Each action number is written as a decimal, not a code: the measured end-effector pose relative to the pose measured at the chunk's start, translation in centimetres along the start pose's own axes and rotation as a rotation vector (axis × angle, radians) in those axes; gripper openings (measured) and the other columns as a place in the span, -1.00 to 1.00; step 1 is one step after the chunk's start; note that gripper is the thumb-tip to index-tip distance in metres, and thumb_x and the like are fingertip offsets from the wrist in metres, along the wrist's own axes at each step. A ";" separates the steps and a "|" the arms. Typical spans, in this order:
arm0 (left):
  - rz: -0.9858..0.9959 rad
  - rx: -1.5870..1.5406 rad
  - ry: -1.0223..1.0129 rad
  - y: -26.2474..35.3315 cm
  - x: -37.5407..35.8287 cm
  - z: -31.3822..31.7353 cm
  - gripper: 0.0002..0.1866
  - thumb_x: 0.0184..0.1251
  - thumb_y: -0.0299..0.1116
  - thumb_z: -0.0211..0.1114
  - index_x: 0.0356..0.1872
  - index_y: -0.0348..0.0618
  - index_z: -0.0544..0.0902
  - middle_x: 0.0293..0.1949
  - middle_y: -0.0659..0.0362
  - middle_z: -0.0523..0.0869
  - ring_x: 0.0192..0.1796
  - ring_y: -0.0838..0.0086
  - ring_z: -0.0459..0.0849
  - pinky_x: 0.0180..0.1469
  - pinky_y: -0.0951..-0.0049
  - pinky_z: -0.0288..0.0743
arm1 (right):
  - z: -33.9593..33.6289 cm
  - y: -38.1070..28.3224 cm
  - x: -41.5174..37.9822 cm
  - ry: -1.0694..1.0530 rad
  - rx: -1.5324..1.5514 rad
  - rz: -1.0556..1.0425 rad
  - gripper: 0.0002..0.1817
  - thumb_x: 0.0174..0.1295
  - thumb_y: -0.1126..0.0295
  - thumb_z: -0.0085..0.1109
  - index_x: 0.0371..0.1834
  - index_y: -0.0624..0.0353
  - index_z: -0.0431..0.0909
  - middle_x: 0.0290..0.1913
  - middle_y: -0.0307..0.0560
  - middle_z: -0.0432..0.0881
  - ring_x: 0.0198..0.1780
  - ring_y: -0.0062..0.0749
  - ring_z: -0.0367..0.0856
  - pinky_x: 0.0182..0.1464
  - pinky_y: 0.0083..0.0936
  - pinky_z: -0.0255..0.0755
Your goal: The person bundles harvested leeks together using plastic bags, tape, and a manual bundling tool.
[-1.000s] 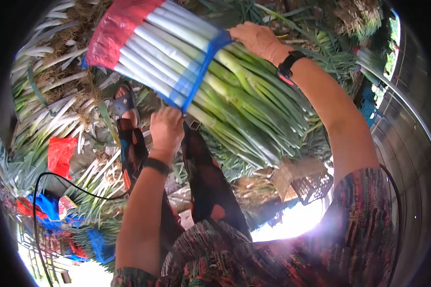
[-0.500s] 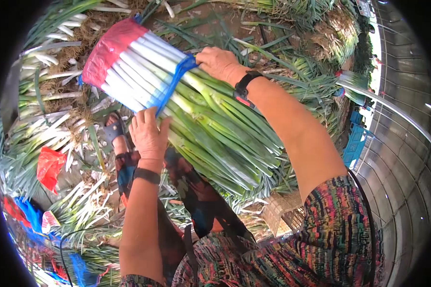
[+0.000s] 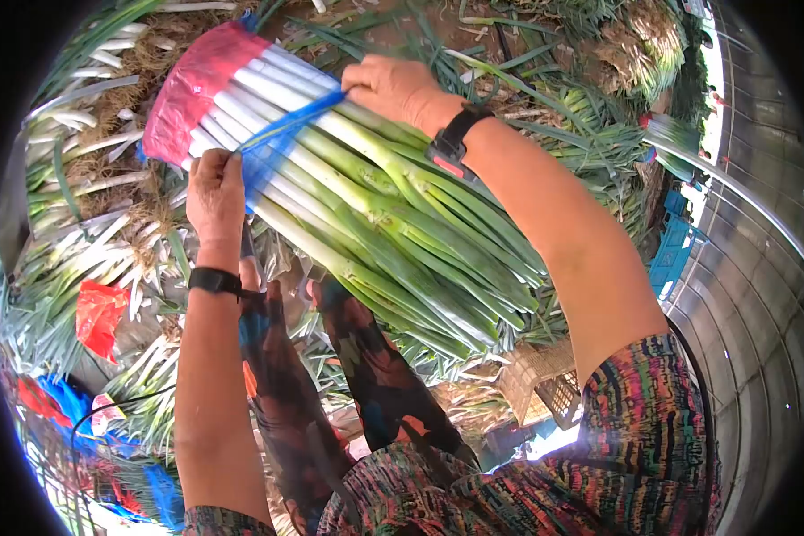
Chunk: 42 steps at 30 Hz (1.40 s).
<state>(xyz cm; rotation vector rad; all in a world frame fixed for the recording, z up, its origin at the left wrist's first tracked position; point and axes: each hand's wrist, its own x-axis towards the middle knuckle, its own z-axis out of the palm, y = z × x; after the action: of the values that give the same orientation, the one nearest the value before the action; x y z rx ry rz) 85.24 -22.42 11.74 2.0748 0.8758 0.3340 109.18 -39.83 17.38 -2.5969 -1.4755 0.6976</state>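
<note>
A large bundle of long green onions lies slantwise in front of me, white ends at upper left and green leaves at lower right. A plastic bag, red at its end, clear in the middle and blue at the mouth, covers the white ends. My left hand pinches the blue edge on the near side, fingers closed. On the far side, my right hand is closed on the same edge. Between both hands the blue edge is drawn taut across the stalks.
More green onions with roots lie in piles on the left. A red plastic scrap rests on them. A tan crate stands by my right side, and a blue crate is farther right, near a curved metal rail.
My left hand has moved up and left, drawing the blue edge toward the red end. My right hand has shifted slightly up and left, still on the edge.
</note>
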 end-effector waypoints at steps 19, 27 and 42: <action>-0.327 -0.011 -0.361 3.4 1.2 -1.9 -0.77 0.22 -0.28 0.26 -0.09 0.05 0.56 -0.26 0.13 0.67 -0.25 0.18 0.68 -0.27 0.20 0.49 | -0.4 -4.1 0.2 0.049 0.089 0.060 -0.79 0.16 0.30 0.18 -0.12 -0.21 0.53 -0.19 -0.27 0.56 -0.10 -0.23 0.62 -0.14 -0.30 0.54; 0.106 0.040 -0.197 3.6 -0.1 -2.1 -0.91 0.17 -0.36 0.25 -0.30 -0.03 0.59 -0.42 0.15 0.58 -0.32 0.18 0.59 -0.20 0.22 0.41 | -1.1 -2.6 1.1 -0.055 0.163 -0.031 -0.91 0.15 0.35 0.18 -0.28 -0.08 0.59 -0.15 -0.30 0.58 -0.13 -0.23 0.62 -0.10 -0.33 0.53; -0.093 0.302 -0.380 10.4 -9.9 -0.6 -0.79 0.24 -0.17 0.19 -0.48 -0.05 0.55 -0.41 0.19 0.61 -0.26 0.24 0.58 -0.16 0.19 0.26 | -3.4 1.7 -5.8 -0.207 0.117 -0.393 -0.86 0.06 0.31 0.19 -0.47 0.03 0.41 -0.40 -0.22 0.47 -0.30 -0.19 0.48 -0.27 -0.27 0.45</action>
<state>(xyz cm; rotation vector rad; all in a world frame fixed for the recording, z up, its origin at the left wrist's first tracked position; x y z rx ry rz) 82.66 -33.16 21.00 2.2592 0.8209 -0.2533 109.40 -45.03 21.93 -2.1073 -1.8654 0.9830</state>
